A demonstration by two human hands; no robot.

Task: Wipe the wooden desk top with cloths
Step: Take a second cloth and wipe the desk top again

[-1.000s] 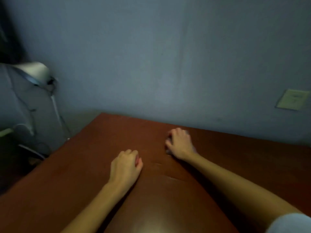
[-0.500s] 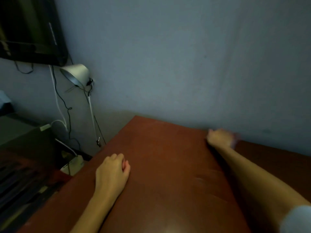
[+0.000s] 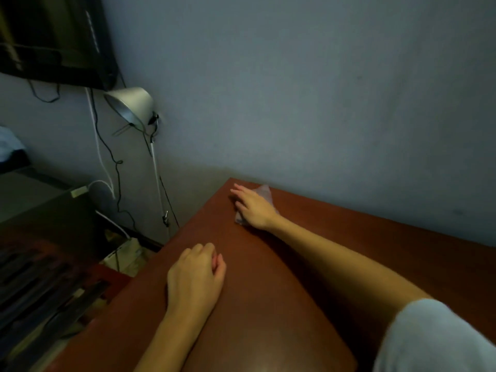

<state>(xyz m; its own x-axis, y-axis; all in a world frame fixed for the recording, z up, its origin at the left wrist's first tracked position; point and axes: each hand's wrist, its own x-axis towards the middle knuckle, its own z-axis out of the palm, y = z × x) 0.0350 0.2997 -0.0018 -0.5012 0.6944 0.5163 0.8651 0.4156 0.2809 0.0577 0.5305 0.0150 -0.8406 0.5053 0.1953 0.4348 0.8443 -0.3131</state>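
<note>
The reddish-brown wooden desk top (image 3: pixel 402 242) stretches from the lower middle to the right, against a grey wall. My right hand (image 3: pixel 253 208) lies flat, fingers stretched, on a pale crumpled cloth (image 3: pixel 264 190) at the desk's far left corner. Most of the cloth is hidden under the hand. My left hand (image 3: pixel 196 275) rests on the desk nearer to me, close to the left edge, with its fingers curled in. No cloth shows under it.
A silver lamp (image 3: pixel 130 106) on a thin stem stands left of the desk's far corner. Cables (image 3: pixel 107 151) hang below a dark screen (image 3: pixel 53 36) on the wall. Low dark furniture (image 3: pixel 40 216) sits beyond the desk's left edge.
My right hand swept the cloth along the wall side and now sits at the far left corner. The view turned left. My left hand shifted slightly left, staying curled on the desk.
</note>
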